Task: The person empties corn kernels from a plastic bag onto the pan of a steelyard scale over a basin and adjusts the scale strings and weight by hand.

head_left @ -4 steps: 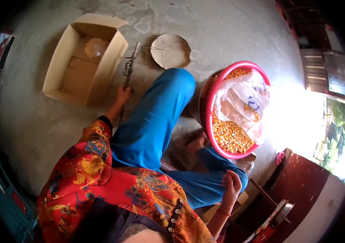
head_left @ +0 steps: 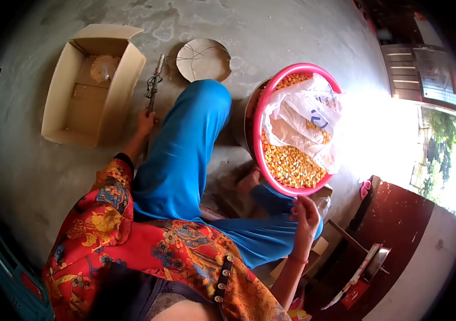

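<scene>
My left hand (head_left: pixel 145 122) is closed around a dark rod (head_left: pixel 153 88) with metal hooks and wire on it, which looks like a steelyard beam. Thin wires run from near it to a round, shallow pan (head_left: pixel 198 65) on the floor. At the near rim of a pink-rimmed tub (head_left: pixel 260 152), above my bent knee, is my right hand (head_left: pixel 307 216). Its fingers are curled together, and whatever they may hold is too small to tell. Corn kernels (head_left: pixel 292 165) fill the tub, partly covered by a crumpled white plastic bag (head_left: pixel 297 112) with blue marking.
On the left stands an open cardboard box (head_left: pixel 82 109) with a clear bag of corn (head_left: pixel 103 68) inside. A teal plastic chair (head_left: pixel 11 267) is at the lower left. Pink sandals (head_left: pixel 365 188) lie by a dark red panel (head_left: pixel 393 224), near a bright doorway.
My right hand has risen toward the tub's rim. The whole view has shifted, so the box, pan and tub appear further left. My left hand keeps hold of the rod.
</scene>
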Tool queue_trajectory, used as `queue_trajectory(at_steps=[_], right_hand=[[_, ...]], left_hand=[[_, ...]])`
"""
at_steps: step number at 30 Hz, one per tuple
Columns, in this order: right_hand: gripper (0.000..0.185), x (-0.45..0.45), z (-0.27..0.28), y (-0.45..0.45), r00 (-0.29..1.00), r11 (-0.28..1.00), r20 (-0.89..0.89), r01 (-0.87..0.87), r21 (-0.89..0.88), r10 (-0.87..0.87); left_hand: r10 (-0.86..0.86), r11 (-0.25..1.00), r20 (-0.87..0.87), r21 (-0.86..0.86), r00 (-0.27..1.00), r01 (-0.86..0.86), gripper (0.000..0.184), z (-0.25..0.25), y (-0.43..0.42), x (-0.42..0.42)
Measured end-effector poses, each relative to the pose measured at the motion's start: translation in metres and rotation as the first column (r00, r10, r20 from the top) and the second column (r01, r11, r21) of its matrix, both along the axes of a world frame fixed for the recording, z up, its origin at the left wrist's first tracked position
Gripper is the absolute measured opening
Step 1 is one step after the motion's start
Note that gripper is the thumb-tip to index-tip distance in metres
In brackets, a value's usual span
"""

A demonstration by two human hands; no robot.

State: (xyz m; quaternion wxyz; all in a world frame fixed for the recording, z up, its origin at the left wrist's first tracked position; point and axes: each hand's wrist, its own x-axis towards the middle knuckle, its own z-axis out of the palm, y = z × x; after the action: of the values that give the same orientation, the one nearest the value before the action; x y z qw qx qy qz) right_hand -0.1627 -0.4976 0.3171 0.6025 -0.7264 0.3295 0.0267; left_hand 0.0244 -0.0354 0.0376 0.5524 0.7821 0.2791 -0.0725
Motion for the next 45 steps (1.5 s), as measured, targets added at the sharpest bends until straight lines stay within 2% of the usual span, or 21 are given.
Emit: queue_trajectory(at_steps=[2,3,4,7,8,9,12,13,15,16,17,19,20,23,28,36,37,38,41,42,45], right_hand=[[0.029,0.029,0.006,-0.003,0.997,0.968,0.063,0.062,-0.245,-0.048],[0.032,0.043,0.005,-0.009,0.996,0.923,0.085,-0.003,-0.386,0.039],[0.035,0.056,0.002,-0.012,0.990,0.905,0.122,-0.010,-0.424,0.068],[0.049,0.096,0.000,-0.023,0.968,0.654,0.188,0.035,-0.756,0.165],[0.060,0.108,0.005,-0.023,0.977,0.643,0.169,0.047,-0.765,0.130],[0.067,0.118,-0.005,-0.034,0.972,0.545,0.159,0.039,-0.838,0.175],[0.073,0.136,-0.024,-0.048,0.967,0.375,0.027,-0.072,-0.924,0.252],[0.055,0.138,-0.031,-0.056,0.969,0.370,0.005,-0.089,-0.925,0.246],[0.032,0.138,-0.053,-0.086,0.972,0.436,-0.101,-0.187,-0.881,0.212],[0.017,0.133,-0.057,-0.095,0.990,0.577,-0.025,-0.100,-0.810,0.137],[0.017,0.131,-0.070,-0.109,0.968,0.807,0.233,0.059,-0.588,0.099],[0.020,0.129,-0.034,-0.109,0.963,0.957,0.263,0.135,-0.257,-0.066],[0.020,0.129,-0.015,-0.110,0.967,0.971,0.250,0.105,-0.215,-0.050],[0.022,0.126,0.027,-0.115,0.965,0.984,0.260,0.030,-0.177,0.018],[0.029,0.138,0.096,-0.106,0.952,0.986,0.303,0.097,-0.137,-0.051],[0.042,0.160,0.159,-0.115,0.889,0.949,0.454,0.087,-0.303,0.063],[0.041,0.162,0.162,-0.110,0.875,0.953,0.481,0.103,-0.284,0.048],[0.040,0.162,0.156,-0.121,0.858,0.946,0.484,-0.010,-0.323,0.174],[0.045,0.158,0.132,-0.105,0.929,0.868,0.267,-0.099,-0.487,0.257],[0.051,0.152,0.125,-0.098,0.935,0.884,0.227,-0.148,-0.443,0.271],[0.068,0.128,0.071,-0.095,0.897,0.795,0.313,-0.066,-0.603,0.311]], left_hand=[[-0.045,0.998,-0.027,0.030,0.999,0.046,0.014,0.010,-0.020,0.003],[-0.063,0.997,-0.040,0.035,0.997,0.064,0.014,-0.001,-0.016,0.008],[-0.069,0.996,-0.073,0.050,0.995,0.073,0.013,-0.031,-0.003,0.007],[-0.060,0.995,-0.178,0.073,0.982,0.074,0.014,-0.147,0.040,0.000],[-0.077,0.991,-0.199,0.096,0.977,0.098,0.017,-0.136,0.035,-0.004],[-0.094,0.986,-0.220,0.117,0.971,0.122,0.019,-0.124,0.029,-0.008],[-0.136,0.936,-0.347,0.262,0.928,0.235,0.037,-0.079,0.022,-0.036],[-0.137,0.935,-0.349,0.265,0.927,0.238,0.037,-0.079,0.024,-0.043],[-0.183,0.927,-0.338,0.252,0.923,0.277,0.042,-0.086,0.030,-0.048],[-0.188,0.925,-0.334,0.256,0.924,0.280,0.042,-0.085,0.031,-0.050],[-0.200,0.921,-0.336,0.258,0.921,0.293,0.042,-0.082,0.031,-0.051],[-0.212,0.914,-0.346,0.261,0.914,0.311,0.041,-0.080,0.031,-0.049],[-0.217,0.911,-0.350,0.262,0.911,0.318,0.040,-0.079,0.032,-0.048],[-0.239,0.898,-0.368,0.268,0.899,0.348,0.039,-0.077,0.036,-0.051],[-0.267,0.874,-0.407,0.278,0.873,0.397,0.037,-0.071,0.044,-0.058],[-0.275,0.860,-0.442,0.284,0.854,0.424,0.035,-0.069,0.050,-0.068],[-0.274,0.859,-0.449,0.283,0.850,0.426,0.035,-0.068,0.051,-0.070],[-0.271,0.860,-0.448,0.285,0.852,0.424,0.035,-0.067,0.050,-0.072],[-0.269,0.863,-0.444,0.282,0.854,0.419,0.035,-0.061,0.046,-0.071],[-0.264,0.866,-0.444,0.281,0.856,0.413,0.035,-0.059,0.044,-0.073],[-0.249,0.869,-0.431,0.296,0.867,0.397,0.035,-0.042,0.031,-0.068]])
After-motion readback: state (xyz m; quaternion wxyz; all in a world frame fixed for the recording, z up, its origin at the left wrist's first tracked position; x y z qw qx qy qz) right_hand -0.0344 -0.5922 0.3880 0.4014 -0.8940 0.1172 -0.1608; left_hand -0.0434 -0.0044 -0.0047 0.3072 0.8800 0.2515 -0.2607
